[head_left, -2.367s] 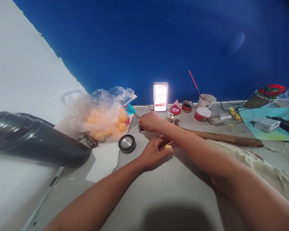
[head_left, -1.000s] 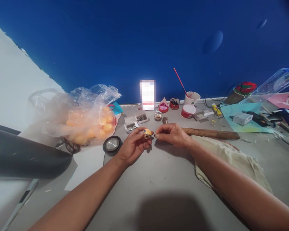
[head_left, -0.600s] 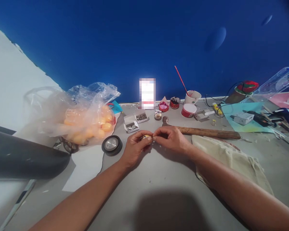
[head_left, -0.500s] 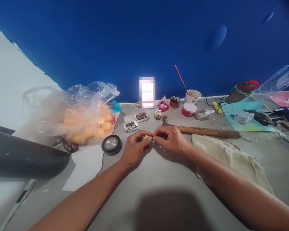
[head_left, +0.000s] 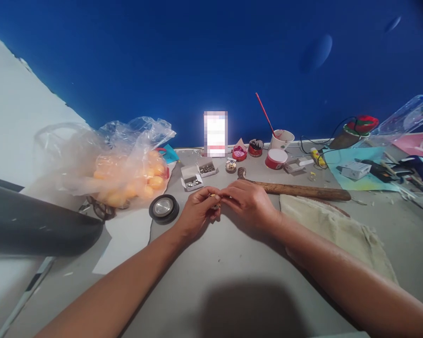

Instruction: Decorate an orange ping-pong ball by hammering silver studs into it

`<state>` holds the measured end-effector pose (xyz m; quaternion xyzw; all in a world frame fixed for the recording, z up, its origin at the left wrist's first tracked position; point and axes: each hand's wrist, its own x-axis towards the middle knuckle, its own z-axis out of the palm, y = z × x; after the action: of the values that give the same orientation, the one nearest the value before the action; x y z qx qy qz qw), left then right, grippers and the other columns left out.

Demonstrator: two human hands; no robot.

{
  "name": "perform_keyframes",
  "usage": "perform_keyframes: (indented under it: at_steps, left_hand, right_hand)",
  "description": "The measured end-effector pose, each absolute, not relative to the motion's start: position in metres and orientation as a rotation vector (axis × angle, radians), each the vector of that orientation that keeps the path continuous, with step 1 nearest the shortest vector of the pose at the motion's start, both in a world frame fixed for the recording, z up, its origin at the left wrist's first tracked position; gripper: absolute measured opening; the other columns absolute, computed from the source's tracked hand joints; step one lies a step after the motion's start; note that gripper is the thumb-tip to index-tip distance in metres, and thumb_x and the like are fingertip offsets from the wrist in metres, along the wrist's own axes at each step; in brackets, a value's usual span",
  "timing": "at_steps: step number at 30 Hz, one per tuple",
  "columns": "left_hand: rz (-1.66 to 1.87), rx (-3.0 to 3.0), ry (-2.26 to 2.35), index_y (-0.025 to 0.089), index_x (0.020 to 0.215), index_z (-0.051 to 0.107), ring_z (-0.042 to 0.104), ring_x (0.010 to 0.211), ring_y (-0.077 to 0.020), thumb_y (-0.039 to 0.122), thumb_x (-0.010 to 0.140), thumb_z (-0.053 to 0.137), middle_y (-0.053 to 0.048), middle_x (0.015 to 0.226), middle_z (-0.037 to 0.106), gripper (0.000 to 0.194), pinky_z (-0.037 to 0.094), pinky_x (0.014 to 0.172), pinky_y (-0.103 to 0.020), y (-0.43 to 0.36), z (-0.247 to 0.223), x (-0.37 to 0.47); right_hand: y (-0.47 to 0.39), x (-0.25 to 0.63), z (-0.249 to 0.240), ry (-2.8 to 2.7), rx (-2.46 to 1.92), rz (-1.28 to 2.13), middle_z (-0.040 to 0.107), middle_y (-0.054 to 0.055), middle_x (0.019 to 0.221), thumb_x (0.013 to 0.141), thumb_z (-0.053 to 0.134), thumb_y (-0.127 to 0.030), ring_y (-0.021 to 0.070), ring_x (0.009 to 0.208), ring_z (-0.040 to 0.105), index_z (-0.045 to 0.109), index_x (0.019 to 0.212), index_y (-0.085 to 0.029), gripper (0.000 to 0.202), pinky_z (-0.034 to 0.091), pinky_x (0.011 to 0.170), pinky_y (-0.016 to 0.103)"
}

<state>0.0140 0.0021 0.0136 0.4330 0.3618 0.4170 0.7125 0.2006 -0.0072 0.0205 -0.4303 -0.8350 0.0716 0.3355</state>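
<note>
Above the grey table, my left hand [head_left: 196, 210] is closed, its thumb and fingers pinching a small gold-and-yellow piece [head_left: 216, 206] mostly covered by the fingers. My right hand [head_left: 249, 202] meets it from the right, fingertips pressed together against the same spot; whatever they grip is hidden. Just beyond my hands are two small open boxes of shiny metal bits, a near one [head_left: 192, 182] and a farther one [head_left: 207, 169]. A wooden-handled hammer [head_left: 303, 190] lies behind my right hand. Left of my left hand sits a round black-rimmed metal disc [head_left: 164, 208].
A plastic bag of orange objects [head_left: 137, 171] fills the left, near a dark cylinder [head_left: 38, 220]. A cream cloth [head_left: 334, 234] lies under my right forearm. At the back stand a lit screen [head_left: 215, 134], a red tub [head_left: 276, 159] and a white cup with a red stick [head_left: 282, 139].
My right fingers have come closer over the small piece and my right hand has turned, its back now more toward me. The piece has tilted lower in my left hand.
</note>
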Motion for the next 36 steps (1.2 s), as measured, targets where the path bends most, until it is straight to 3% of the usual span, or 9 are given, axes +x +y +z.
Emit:
perform_keyframes:
  at_steps: [11, 16, 21, 29, 36]
  left_hand:
    - [0.859, 0.852, 0.672, 0.013, 0.092, 0.071, 0.06, 0.052, -0.0115, 0.04, 0.082, 0.083, 0.0, 0.07, 0.062, 0.031, 0.045, 0.047, -0.023, 0.008, 0.012, 0.009]
    - [0.866, 0.622, 0.55, 0.012, 0.109, 0.074, 0.06, 0.061, -0.0117, 0.028, 0.084, 0.079, -0.003, 0.078, 0.065, 0.03, 0.045, 0.051, -0.021, 0.009, 0.014, 0.006]
    - [0.849, 0.544, 0.517, 0.017, 0.118, 0.073, 0.061, 0.063, -0.0122, 0.025, 0.089, 0.074, -0.008, 0.093, 0.073, 0.03, 0.047, 0.054, -0.023, 0.012, 0.013, 0.003]
    - [0.834, 0.511, 0.536, 0.013, 0.113, 0.074, 0.063, 0.065, -0.0125, 0.027, 0.087, 0.077, -0.009, 0.093, 0.074, 0.029, 0.047, 0.056, -0.023, 0.013, 0.009, 0.004]
    - [0.797, 0.495, 0.55, 0.013, 0.114, 0.074, 0.065, 0.066, -0.0143, 0.029, 0.091, 0.073, -0.011, 0.098, 0.075, 0.028, 0.051, 0.059, -0.026, 0.016, 0.004, 0.003]
  right_hand:
    - [-0.002, 0.202, 0.024, -1.976, -1.147, 0.52, 0.076, 0.004, 0.086, 0.092, 0.067, -0.018, 0.0173, 0.08, 0.066, 0.078, 0.089, -0.021, 0.012, 0.044, 0.076, 0.03]
    - [0.001, 0.203, 0.035, -1.693, -1.2, 0.797, 0.074, 0.002, 0.077, 0.084, 0.073, -0.026, 0.0156, 0.068, 0.062, 0.077, 0.082, -0.022, 0.006, 0.046, 0.066, 0.029]
    - [0.002, 0.206, 0.042, -1.484, -1.209, 1.09, 0.07, 0.001, 0.069, 0.075, 0.078, -0.037, 0.0124, 0.056, 0.054, 0.076, 0.079, -0.02, 0.017, 0.041, 0.052, 0.027]
    - [0.003, 0.209, 0.039, -1.395, -1.208, 1.219, 0.059, -0.003, 0.057, 0.076, 0.077, -0.036, 0.0095, 0.048, 0.044, 0.076, 0.082, -0.019, 0.018, 0.034, 0.045, 0.026]
    - [0.005, 0.21, 0.038, -1.456, -1.2, 1.215, 0.06, -0.002, 0.058, 0.075, 0.076, -0.035, 0.0113, 0.052, 0.047, 0.076, 0.081, -0.02, 0.017, 0.034, 0.047, 0.026]
